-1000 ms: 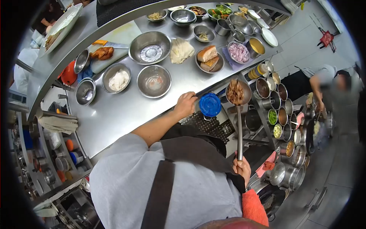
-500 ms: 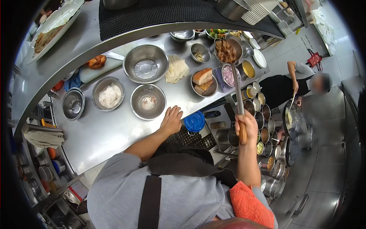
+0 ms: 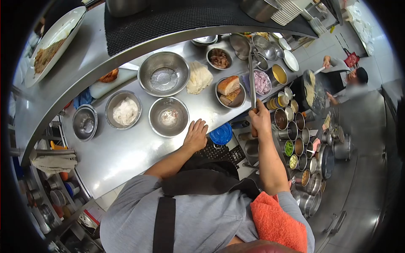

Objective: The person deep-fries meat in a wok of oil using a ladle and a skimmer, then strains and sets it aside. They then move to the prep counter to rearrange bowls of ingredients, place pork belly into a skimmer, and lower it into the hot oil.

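Note:
My right hand (image 3: 260, 120) grips the wooden end of a long-handled metal ladle (image 3: 252, 80). The ladle's bowl end reaches over the far right of the steel counter, among other bowls, and shows no meat in it. Brown pieces of meat (image 3: 219, 58) lie in a small steel bowl left of the ladle. My left hand (image 3: 196, 134) rests flat at the counter's near edge with fingers spread, close to a steel bowl (image 3: 169, 117) with pale residue inside. Between the hands, farther back, a bowl holds browned blocks of food (image 3: 229, 90).
A bowl of white paste (image 3: 125, 111), a large steel bowl (image 3: 163, 76) and a pale folded cloth or sheet (image 3: 199, 78) are on the counter. Chopped onion (image 3: 262, 82) sits at right. A shelf (image 3: 202, 36) overhangs the back. A co-worker handles a wok (image 3: 314, 92) at right.
The ladle held brown meat before; the meat now lies in the small bowl. My right hand moved slightly left and up. The co-worker's wok has been lifted and tilted.

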`<state>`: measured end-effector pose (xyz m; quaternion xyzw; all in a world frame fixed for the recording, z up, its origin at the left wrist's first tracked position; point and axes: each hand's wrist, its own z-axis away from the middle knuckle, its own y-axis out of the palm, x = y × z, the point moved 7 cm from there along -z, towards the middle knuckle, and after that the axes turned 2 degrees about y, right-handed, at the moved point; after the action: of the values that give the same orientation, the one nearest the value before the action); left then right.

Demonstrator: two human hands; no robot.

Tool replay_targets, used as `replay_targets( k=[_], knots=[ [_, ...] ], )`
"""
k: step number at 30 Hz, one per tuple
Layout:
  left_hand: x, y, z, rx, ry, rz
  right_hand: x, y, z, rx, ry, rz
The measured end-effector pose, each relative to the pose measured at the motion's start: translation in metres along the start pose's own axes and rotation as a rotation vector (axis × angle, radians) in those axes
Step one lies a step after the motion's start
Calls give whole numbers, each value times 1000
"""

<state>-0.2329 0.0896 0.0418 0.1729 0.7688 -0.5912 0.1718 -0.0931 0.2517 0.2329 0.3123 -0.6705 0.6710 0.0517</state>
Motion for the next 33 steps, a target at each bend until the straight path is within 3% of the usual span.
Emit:
replay_targets(
  k=[3,4,6,12,18,23,24,29,31,33],
  knots=[
    [-2,0,-1,8,2,-13,-21,-5,17,110,190,-611],
    [-3,0,-1,13,12,-19,-22,-15,28,101,194,-619],
    [-3,-1,-1,-3,7,-19,-22,-28,62,174,413,-1009],
    [-4,4,-2,14,26,44,-70,-78,174,12,461,-1277],
    [-8,15,-1,-40,153,46,-130,-106,299,-454,597,-1350],
    [-22,16,-2,-50,296,-54,-160,-119,411,-940,823,-1234],
    [-26,15,3,-142,342,-84,-161,-123,436,-1077,862,-1218],
    [-34,19,6,-220,404,-124,-173,-118,548,-1399,1095,-1004],
    [-39,17,6,-204,399,-160,-163,-114,590,-1630,1236,-814],
    [-37,22,7,-225,405,-172,-153,-110,615,-1690,1324,-694]
  ],
)
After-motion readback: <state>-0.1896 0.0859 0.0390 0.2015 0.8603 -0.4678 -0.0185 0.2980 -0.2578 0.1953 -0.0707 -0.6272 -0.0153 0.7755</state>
